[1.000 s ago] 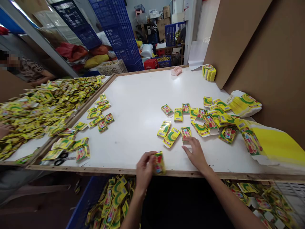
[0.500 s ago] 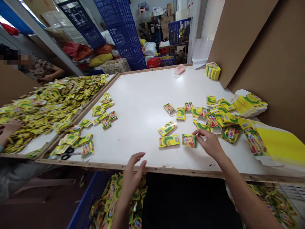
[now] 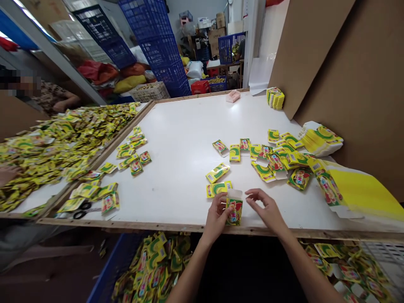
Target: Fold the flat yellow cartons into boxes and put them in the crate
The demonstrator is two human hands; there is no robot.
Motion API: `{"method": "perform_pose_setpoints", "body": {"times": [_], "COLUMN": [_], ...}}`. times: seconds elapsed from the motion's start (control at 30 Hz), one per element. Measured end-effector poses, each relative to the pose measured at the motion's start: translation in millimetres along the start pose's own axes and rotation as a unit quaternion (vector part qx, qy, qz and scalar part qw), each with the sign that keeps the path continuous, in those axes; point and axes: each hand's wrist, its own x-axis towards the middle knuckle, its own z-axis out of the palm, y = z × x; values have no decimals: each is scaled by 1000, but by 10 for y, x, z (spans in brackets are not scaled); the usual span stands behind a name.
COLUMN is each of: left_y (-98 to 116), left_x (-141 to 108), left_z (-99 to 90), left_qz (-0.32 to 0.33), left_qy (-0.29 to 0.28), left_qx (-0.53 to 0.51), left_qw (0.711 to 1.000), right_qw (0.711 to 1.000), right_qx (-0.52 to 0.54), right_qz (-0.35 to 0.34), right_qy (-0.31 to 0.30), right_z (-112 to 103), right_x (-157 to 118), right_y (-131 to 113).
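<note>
My left hand (image 3: 217, 214) grips a small green, red and yellow box (image 3: 235, 211) by its left side, thumb on the front. The box stands upright near the table's front edge, its white top flap raised. Just right of it is my right hand (image 3: 263, 206), thumb and fingers apart with nothing between them. Behind the held box lies a yellow box (image 3: 219, 189), with another tilted one (image 3: 217, 172) further back. More boxes, some with white flaps out, form a loose group (image 3: 277, 160) to the right.
Flattened yellow cartons (image 3: 362, 189) lie on the right beside cardboard walls. Scissors (image 3: 82, 209) rest among packets at the left front. Beyond a wooden divider (image 3: 116, 139) is a large packet pile (image 3: 69, 139), with another person's hand (image 3: 8, 174) on it. Filled crates stand below.
My right hand has let go of the box, which is now upright in my left hand. The left hand moved right and up to the table; the view shifted slightly.
</note>
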Motion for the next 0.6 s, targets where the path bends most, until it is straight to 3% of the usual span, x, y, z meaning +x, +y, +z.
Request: {"method": "perform_pose_setpoints", "body": {"times": [0.2, 0.37, 0.6], "left_y": [4, -34, -94], "left_x": [-9, 18, 27], "left_z": [-56, -99, -109], "left_qz": [-15, -22, -23], "left_qy": [11, 3, 12], "left_qx": [5, -4, -21], "left_qw": [1000, 1000, 999], "right_qw": [998, 998, 999], "right_qx": [38, 30, 24], "right_qz": [22, 11, 15], "right_qy": [-33, -54, -47], "right_z": [231, 258, 343], "right_x": [-103, -19, -114], "right_y": [99, 93, 110]}}
